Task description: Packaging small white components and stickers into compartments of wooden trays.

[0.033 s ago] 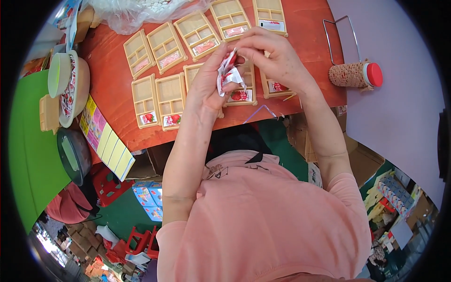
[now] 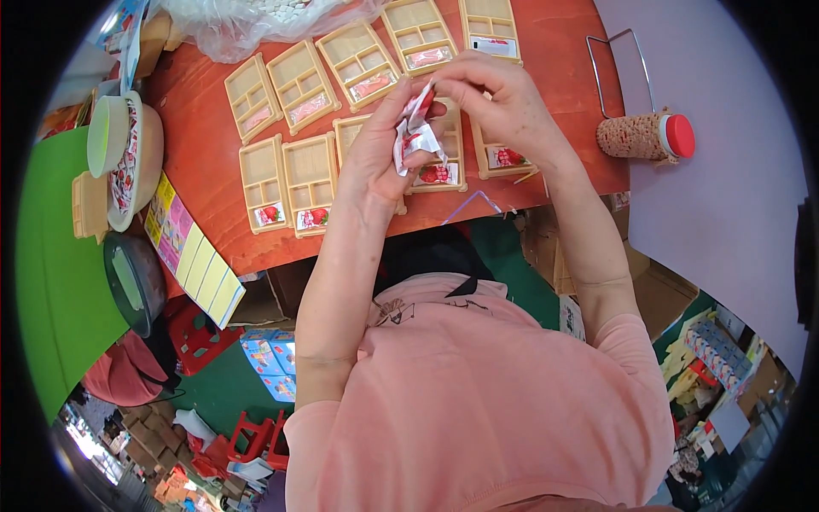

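Note:
Several small red-and-white packets (image 2: pixel 414 141) are bunched in my left hand (image 2: pixel 375 145), closed around them above the trays. The thumb and fingers of my right hand (image 2: pixel 508 102) pinch together at the upper end of these packets. Beneath both hands, beige compartment trays stand in two rows. A front-row tray (image 2: pixel 261 175) at the left has a strawberry-printed packet (image 2: pixel 270 213) in its lower compartment. In the back row, a tray (image 2: pixel 354 55) holds a pink packet (image 2: pixel 373 84). My hands and forearms hide parts of the middle front trays.
Clear plastic sheeting (image 2: pixel 247 30) lies at the back of the red table (image 2: pixel 192 94). To the right are a red-lidded jar (image 2: pixel 631 136) in a knitted cover and a metal wire stand (image 2: pixel 601 81). Left of the table is a basin (image 2: pixel 149 158) near a dark bowl (image 2: pixel 135 282).
My right hand has shifted very slightly at the packets' upper end. The left hand and the trays look the same.

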A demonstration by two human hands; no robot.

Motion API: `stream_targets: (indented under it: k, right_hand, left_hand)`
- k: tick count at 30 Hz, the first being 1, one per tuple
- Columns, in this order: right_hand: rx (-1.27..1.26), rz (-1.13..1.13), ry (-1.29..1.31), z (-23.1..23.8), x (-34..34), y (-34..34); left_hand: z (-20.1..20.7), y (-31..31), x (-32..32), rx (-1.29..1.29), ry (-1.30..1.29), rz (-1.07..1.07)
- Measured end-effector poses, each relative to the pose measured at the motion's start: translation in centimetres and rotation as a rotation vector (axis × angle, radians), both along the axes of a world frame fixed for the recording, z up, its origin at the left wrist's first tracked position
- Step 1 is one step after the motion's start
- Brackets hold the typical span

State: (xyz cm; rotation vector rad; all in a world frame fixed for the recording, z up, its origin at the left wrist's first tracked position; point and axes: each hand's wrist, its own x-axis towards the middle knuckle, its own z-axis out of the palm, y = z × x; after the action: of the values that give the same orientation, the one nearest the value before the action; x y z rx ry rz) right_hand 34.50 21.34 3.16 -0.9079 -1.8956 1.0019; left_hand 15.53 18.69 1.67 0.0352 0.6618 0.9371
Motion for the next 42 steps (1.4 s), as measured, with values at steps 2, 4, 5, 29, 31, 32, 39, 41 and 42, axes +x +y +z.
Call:
stream_targets:
  k: [2, 4, 5, 29, 31, 32, 39, 41, 42]
  right_hand:
    - [-0.104, -0.081, 0.064, 0.0, 0.0, 0.1]
    - [-0.343, -0.195, 0.115, 0.2, -0.2, 0.1]
    - [-0.342, -0.194, 0.115, -0.1, -0.2, 0.3]
    - [-0.658, -0.292, 0.257, -0.4, -1.5, 1.9]
    - [-0.571, -0.332, 0.160, -0.7, -1.4, 2.0]
    - [-0.572, -0.333, 0.157, -0.7, -1.2, 2.3]
    - [-0.418, -0.511, 0.014, -3.0, -0.8, 5.2]
    - [-0.308, -0.525, -0.077, -3.3, -1.2, 5.3]
    - [-0.244, -0.515, -0.227, -3.3, -1.1, 5.0]
  left_hand:
    - [0.1, -0.2, -0.2, 0.006, 0.058, 0.000]
    - [0.0, -0.4, -0.5, 0.056, -0.028, 0.001]
    - [0.1, -0.5, -0.4, 0.057, -0.028, 0.002]
    - [0.1, 0.7, -0.9, 0.082, 0.373, 0.051]
    - [-0.3, 0.7, -1.0, 0.091, 0.396, 0.094]
    - [-0.4, 0.6, -1.1, 0.090, 0.393, 0.093]
    - [-0.1, -0.1, -2.6, 0.065, 0.463, 0.153]
    - [0.0, -0.4, -3.0, 0.055, 0.458, 0.163]
    - [-0.1, -0.5, -3.1, 0.074, 0.440, 0.162]
